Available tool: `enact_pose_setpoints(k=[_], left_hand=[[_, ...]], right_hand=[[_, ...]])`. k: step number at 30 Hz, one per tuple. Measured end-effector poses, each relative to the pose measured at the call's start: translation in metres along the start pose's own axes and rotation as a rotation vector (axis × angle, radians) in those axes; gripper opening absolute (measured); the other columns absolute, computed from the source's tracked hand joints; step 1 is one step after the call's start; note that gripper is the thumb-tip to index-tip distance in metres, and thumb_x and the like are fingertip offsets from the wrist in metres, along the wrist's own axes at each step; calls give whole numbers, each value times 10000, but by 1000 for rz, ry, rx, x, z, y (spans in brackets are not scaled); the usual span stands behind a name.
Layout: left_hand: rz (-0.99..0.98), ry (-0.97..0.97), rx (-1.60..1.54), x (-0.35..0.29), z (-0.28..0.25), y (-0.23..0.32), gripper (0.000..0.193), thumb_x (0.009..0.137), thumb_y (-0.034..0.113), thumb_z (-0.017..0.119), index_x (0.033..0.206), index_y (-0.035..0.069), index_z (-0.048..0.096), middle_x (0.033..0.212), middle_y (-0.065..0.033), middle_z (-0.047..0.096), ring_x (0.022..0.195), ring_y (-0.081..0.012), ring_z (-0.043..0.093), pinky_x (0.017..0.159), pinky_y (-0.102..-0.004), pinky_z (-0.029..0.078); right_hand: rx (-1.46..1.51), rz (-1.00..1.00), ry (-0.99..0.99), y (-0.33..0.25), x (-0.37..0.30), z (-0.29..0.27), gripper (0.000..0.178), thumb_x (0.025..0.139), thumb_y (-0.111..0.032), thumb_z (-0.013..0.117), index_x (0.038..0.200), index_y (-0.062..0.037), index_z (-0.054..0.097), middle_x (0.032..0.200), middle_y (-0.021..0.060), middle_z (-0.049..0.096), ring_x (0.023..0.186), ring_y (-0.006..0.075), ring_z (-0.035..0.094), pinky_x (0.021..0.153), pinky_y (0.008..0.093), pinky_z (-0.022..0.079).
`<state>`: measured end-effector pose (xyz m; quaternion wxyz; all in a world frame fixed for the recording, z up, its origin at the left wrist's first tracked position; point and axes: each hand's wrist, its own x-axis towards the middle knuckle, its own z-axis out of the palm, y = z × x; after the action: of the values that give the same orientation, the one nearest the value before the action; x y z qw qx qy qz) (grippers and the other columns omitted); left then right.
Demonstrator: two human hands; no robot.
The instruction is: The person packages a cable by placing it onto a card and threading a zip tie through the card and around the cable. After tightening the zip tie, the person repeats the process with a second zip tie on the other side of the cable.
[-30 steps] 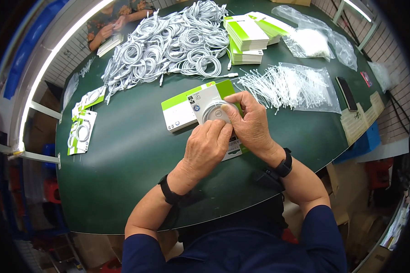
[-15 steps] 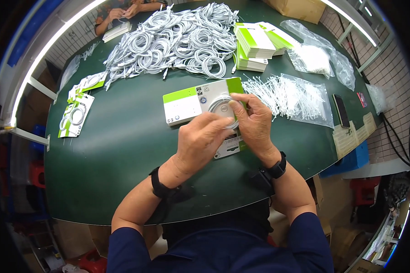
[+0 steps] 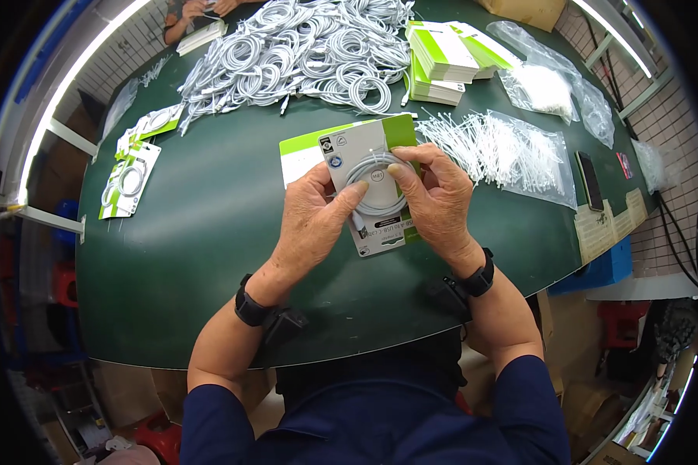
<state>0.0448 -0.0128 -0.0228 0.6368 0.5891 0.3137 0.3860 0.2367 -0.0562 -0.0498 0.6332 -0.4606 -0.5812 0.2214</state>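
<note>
1. Cable coil (image 3: 376, 210), pale and wound in a ring, lies against the face of a printed card (image 3: 357, 143), which we hold over the table (image 3: 163, 263).
2. Our left hand (image 3: 306, 213) now pinches the card's left side, thumb on the coil and fingers curling behind the edge. Half a second ago its fingertips were bunched at the coil's lower side; with that shift, more of the ring shows.
3. Our right hand (image 3: 440, 198) pinches the card's right side much as before, thumb resting on the coil's upper right.
4. For the handling, we judge this to mean that the coil is steadied from both sides. A plug (image 3: 358, 222) shows at its lower left; whether anything fastens the ring to the card, we cannot tell.
5. Just behind the card lies a green-and-white stack (image 3: 301, 146); to our right, white ties (image 3: 461, 147) spill from a clear bag (image 3: 554, 159). Farther off, we see a heap of cables (image 3: 310, 58).
</note>
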Motion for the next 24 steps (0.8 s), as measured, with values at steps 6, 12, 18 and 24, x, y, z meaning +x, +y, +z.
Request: enact_pose_setpoints(k=[6, 12, 18, 24], left_hand=[[-49, -67, -256, 1, -13, -3, 310, 971, 121, 717, 1231, -40, 671, 1026, -85, 744, 842, -106, 688, 708, -246, 570], [-56, -76, -56, 3, -15, 0, 288, 965, 148, 742, 1196, -20, 695, 950, -60, 736, 700, -36, 595, 552, -188, 457], [-44, -29, -46, -2, -23, 6, 285, 967, 154, 742, 1189, -19, 697, 951, -55, 736, 691, -24, 583, 540, -182, 445], [-2, 40, -17, -3, -19, 1, 296, 979, 124, 719, 1225, -34, 673, 961, -53, 741, 745, -40, 623, 605, -201, 496]], right_hand=[[121, 218, 5, -13, 1, 3, 208, 980, -47, 727, 1158, 40, 665, 1106, 116, 725, 950, 98, 688, 795, 225, 561], [303, 248, 3, -6, 6, 3, 251, 980, -54, 728, 1200, 35, 647, 1076, 124, 740, 925, 110, 703, 796, 232, 575], [454, 196, 74, -18, 8, 17, 338, 982, -77, 728, 1273, 51, 612, 1034, 108, 748, 915, 119, 709, 817, 256, 579], [193, 432, -293, -10, 7, 0, 338, 991, -80, 706, 1279, 68, 608, 1055, 113, 748, 923, 119, 707, 831, 257, 571]])
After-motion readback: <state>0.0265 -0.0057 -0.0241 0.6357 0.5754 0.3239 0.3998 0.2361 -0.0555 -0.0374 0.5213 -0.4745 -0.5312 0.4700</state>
